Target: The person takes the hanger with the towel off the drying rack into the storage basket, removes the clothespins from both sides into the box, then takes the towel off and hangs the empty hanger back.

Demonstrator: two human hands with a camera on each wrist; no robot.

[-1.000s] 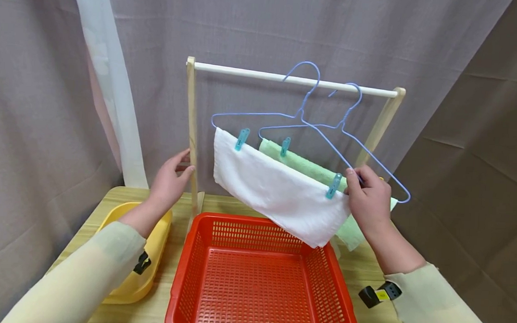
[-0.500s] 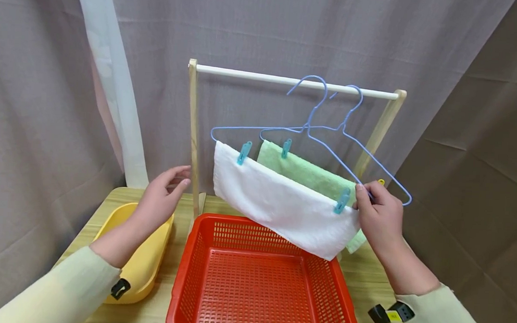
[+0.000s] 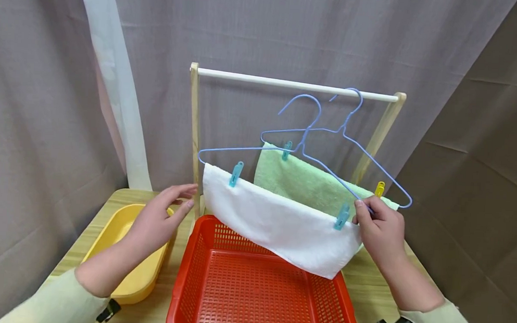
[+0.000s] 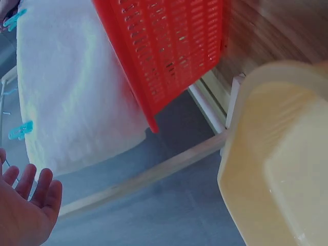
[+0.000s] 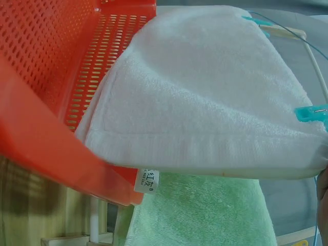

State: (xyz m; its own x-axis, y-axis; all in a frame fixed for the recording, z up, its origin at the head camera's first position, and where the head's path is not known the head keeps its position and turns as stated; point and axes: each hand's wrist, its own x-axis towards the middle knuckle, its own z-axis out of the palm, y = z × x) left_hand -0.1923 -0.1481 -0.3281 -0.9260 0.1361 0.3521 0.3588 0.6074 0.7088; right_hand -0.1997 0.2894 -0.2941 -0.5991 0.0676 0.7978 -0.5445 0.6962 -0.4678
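My right hand [image 3: 381, 227] grips the right end of a blue wire hanger [image 3: 325, 167] in the head view. Over its lower bar hangs a white towel [image 3: 278, 215], held by a teal clothespin [image 3: 236, 174] on the left and a second one [image 3: 342, 216] on the right. The hanger's hook shows below the white rod [image 3: 288, 83], apart from it. My left hand [image 3: 162, 217] is beside the towel's left edge, fingers relaxed and holding nothing. In the left wrist view, a gap shows between those fingers [image 4: 38, 192] and the towel.
Behind, a green towel [image 3: 309, 180] hangs from another hanger on the wooden rack, with a yellow clothespin [image 3: 380, 188] at its right. A red basket [image 3: 252, 296] stands under the white towel. To its left sits a yellow basin [image 3: 136, 281] on the wooden table [image 3: 109, 208].
The hanger with the white towel has come down and its hook has dropped below the rod. My left hand has left the rack's post and moved lower, towards the towel's left edge.
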